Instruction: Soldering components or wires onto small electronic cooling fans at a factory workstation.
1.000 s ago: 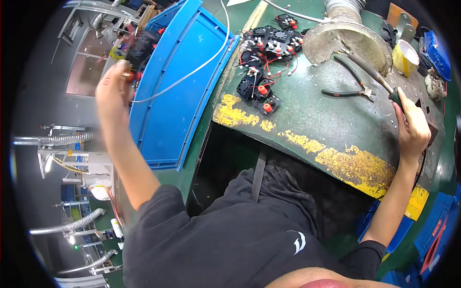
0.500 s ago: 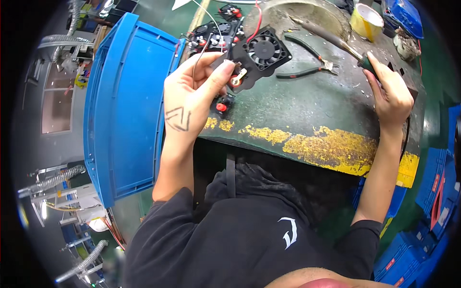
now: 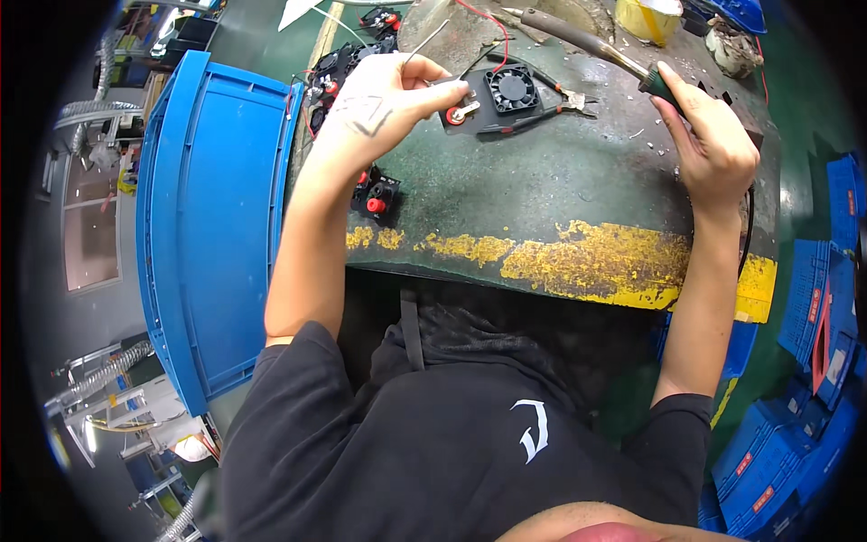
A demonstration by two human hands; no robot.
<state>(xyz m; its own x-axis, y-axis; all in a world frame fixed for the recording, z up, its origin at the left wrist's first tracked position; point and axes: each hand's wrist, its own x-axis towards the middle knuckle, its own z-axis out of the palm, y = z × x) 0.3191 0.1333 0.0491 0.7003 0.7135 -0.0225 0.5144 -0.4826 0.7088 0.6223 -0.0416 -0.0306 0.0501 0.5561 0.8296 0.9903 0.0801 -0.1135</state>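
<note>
My left hand (image 3: 390, 101) grips the left end of a black plate, fingers closed. A small black cooling fan (image 3: 512, 90) sits on this plate, beside a metal lug on a red terminal (image 3: 461, 114). A thin bare wire (image 3: 426, 40) sticks up past my left fingers; whether they hold it I cannot tell. In my right hand (image 3: 713, 144), closed, is a soldering iron (image 3: 578, 38) by its dark green handle, its shaft pointing up and left. Pliers (image 3: 573, 99) with black and red handles lie on the workbench (image 3: 542, 190), partly behind the fan plate.
Several black parts with red terminals (image 3: 330, 88) lie at the far left of the bench, with another (image 3: 376, 200) nearer me. A large blue bin (image 3: 221, 226) stands at left. A yellow-and-white tape roll (image 3: 648, 18) sits far right. Blue crates (image 3: 768, 461) are stacked on the right.
My left hand has moved left and slightly up, and the fan plate has dropped flatter, now overlapping the pliers. The soldering iron stays in my right hand. The whole view has shifted a little.
</note>
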